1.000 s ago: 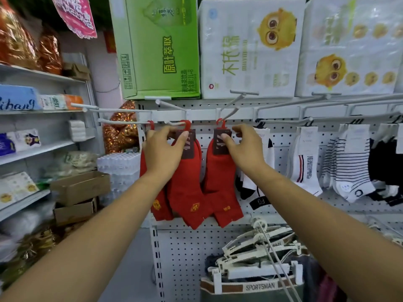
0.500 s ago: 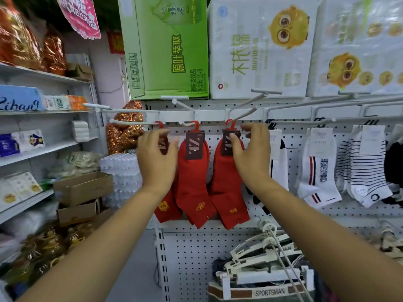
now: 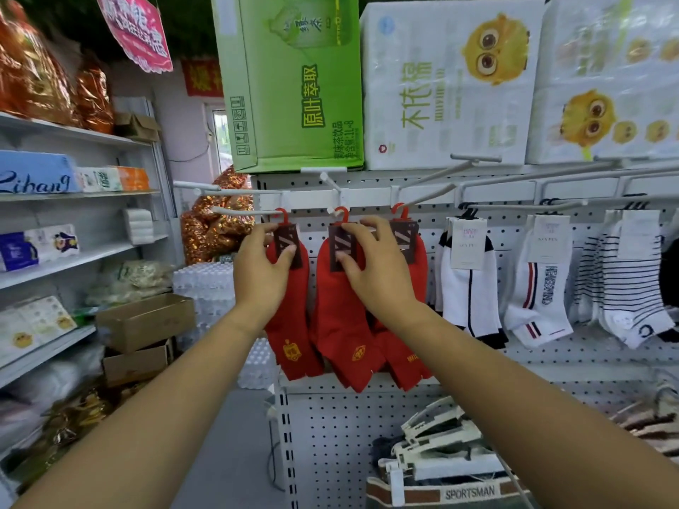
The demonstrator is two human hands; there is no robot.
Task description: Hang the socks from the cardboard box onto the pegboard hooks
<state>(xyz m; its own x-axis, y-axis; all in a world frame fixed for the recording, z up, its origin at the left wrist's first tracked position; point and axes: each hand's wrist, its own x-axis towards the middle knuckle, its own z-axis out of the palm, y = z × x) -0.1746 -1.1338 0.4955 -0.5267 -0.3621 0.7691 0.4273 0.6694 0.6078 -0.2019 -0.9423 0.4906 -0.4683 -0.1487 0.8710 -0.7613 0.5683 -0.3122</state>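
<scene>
Three pairs of red socks hang by red plastic hangers from white hooks on the white pegboard (image 3: 371,435). My left hand (image 3: 259,268) pinches the dark card label of the left red pair (image 3: 290,325). My right hand (image 3: 374,270) pinches the label of the middle red pair (image 3: 345,336). The right red pair (image 3: 409,356) hangs partly hidden behind my right hand and wrist. The white hooks (image 3: 239,211) stick out toward me above the socks.
White and striped socks (image 3: 536,281) hang to the right on the same pegboard. Big cartons (image 3: 294,86) sit on top. Shelves with goods and cardboard boxes (image 3: 143,321) stand at the left. White hangers (image 3: 437,446) lie in a bin below.
My right hand moved left from the right red pair to the middle pair's label. My left hand moved to the left pair's label. The view shifted left.
</scene>
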